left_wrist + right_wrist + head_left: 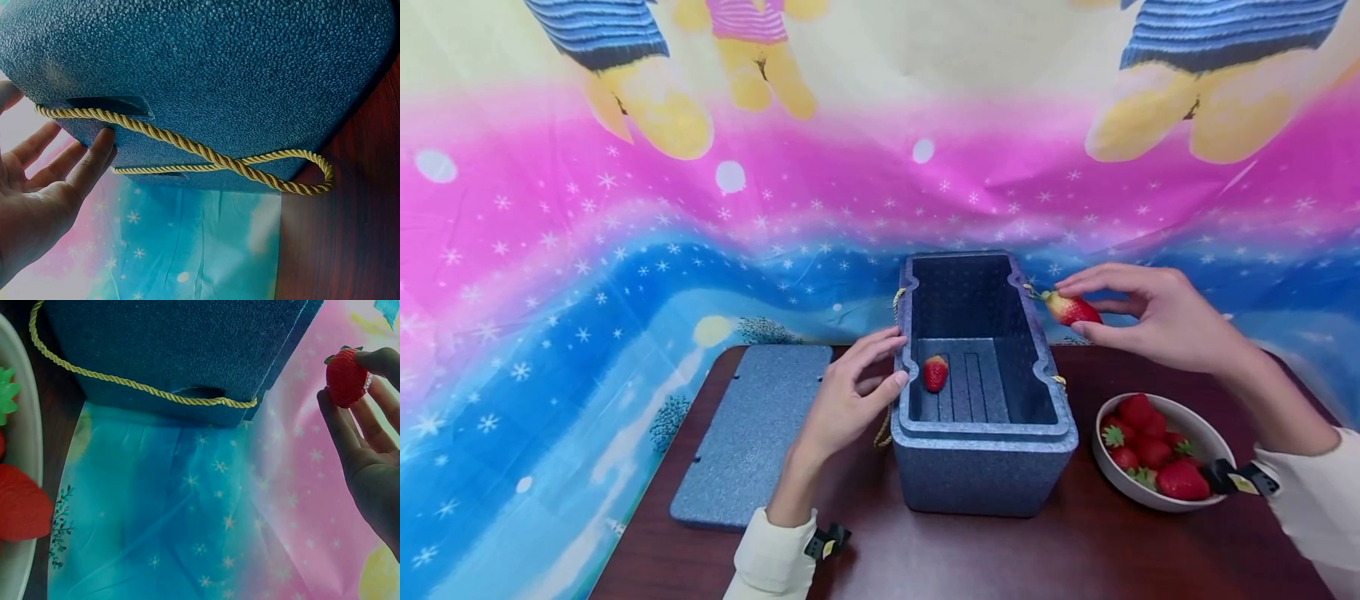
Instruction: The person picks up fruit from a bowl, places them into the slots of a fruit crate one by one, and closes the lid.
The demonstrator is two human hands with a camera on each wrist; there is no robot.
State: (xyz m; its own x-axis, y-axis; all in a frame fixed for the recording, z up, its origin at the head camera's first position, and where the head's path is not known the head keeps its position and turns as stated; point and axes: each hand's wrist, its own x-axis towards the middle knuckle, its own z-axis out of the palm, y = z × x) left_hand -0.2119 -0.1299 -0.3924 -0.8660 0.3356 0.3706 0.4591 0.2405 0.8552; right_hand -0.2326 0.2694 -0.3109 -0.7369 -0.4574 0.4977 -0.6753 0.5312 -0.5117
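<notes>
Largest first: we've got the printed backdrop behind, dark wood table in front of it. On the table, the grey box: top uncovered, long axis running away from us, twisted gold rope on its outer wall. Flat grey panel lies left of the box, apart from it. Bowl stands right of the box, near it, with a strawberry pile inside.

Left hand: fingers spread, no wrap, resting against the box's left side near the rim. Right hand: narrow pinch, thumb against fingers, on the held strawberry.

Key relation: the held strawberry is just right of the box's right rim, toward the far half, and looks higher than the rim in our right wrist view. Its long axis lies roughly across the box's, leafy end aimed left at the opening, tip back toward the palm. Right hand is the near one; left hand is across the opening.

Smallest: loose strawberry on the box floor, left side.
</notes>
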